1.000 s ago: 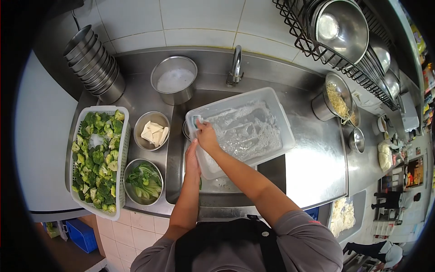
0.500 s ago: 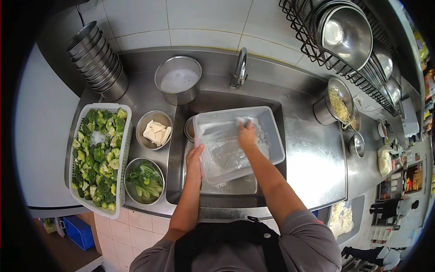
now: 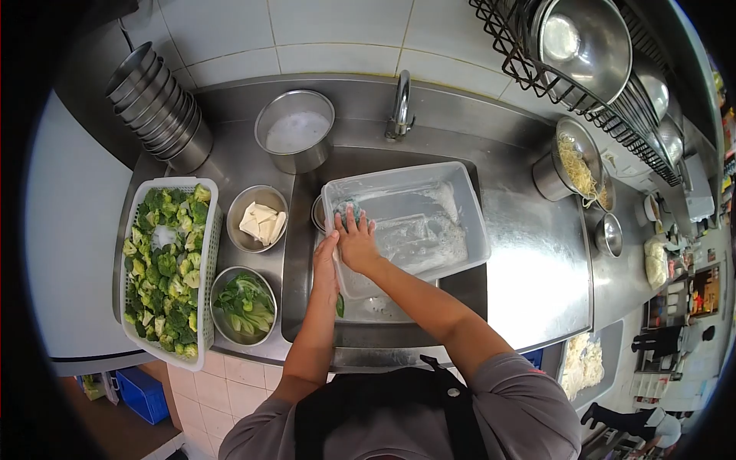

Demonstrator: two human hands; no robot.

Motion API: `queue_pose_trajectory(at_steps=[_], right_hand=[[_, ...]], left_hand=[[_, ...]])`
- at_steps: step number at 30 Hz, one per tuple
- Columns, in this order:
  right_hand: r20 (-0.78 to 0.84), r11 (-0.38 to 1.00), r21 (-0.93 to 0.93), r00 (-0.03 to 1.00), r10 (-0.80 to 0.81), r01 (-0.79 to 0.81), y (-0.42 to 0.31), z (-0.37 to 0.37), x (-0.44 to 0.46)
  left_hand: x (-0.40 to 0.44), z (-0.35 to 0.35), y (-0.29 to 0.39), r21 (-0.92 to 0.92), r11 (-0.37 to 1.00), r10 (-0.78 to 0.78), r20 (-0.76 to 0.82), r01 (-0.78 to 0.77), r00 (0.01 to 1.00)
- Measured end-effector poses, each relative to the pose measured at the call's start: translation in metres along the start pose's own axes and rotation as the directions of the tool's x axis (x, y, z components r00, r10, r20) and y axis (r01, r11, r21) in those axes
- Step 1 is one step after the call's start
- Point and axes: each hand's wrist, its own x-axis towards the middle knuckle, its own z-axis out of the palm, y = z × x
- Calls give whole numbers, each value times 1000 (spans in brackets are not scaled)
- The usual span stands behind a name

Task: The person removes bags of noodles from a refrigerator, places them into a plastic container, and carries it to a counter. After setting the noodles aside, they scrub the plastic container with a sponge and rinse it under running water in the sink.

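Observation:
A translucent plastic tub (image 3: 395, 184) sits tilted across the sink, its inside streaked with white suds. My left hand (image 3: 325, 264) grips the tub's near-left rim from outside, fingers mostly hidden. Inside the tub, at its left end, my right hand (image 3: 358, 244) presses with spread fingers on a grey-green scouring pad (image 3: 350, 208), which is partly covered by those fingers. The two hands are close together, nearly touching at the rim.
Left of the sink (image 3: 383, 335) are a basket of broccoli (image 3: 207, 291), a bowl of white slabs (image 3: 258, 222) and a bowl of leafy greens (image 3: 244, 305). Behind stand a pot of foamy water (image 3: 295, 132) and a faucet (image 3: 400, 107). A wire rack (image 3: 529, 65) hangs upper right.
My right hand has moved from the tub's far middle to its left end with the pad. The tub has shifted slightly; my left hand still holds its rim.

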Motion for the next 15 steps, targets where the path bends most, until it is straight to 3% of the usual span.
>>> queue_pose_trajectory(at_steps=[2, 5, 7, 8, 9, 12, 15], right_hand=[[173, 943, 304, 981, 88, -138, -5, -31, 0], [112, 936, 328, 989, 100, -131, -2, -3, -12], [246, 817, 533, 964, 99, -220, -8, -9, -25], [331, 815, 509, 937, 112, -277, -14, -15, -34], [331, 816, 506, 937, 115, -280, -16, -24, -34], [554, 755, 515, 830, 67, -405, -20, -64, -25], [511, 643, 650, 859, 24, -405, -18, -88, -2]], left_hand=[[0, 3, 0, 0, 1000, -4, 3, 4, 1000], [13, -4, -7, -36, 999, -35, -3, 35, 999], [21, -5, -8, 76, 997, 33, -54, -29, 998], [25, -5, -6, -19, 1000, 11, -53, -12, 999], [28, -4, -1, -20, 1000, -7, -35, 6, 999], [30, -3, 3, 4, 1000, 23, -11, -23, 1000], [24, 4, 7, 150, 977, 154, -2, -152, 988]])
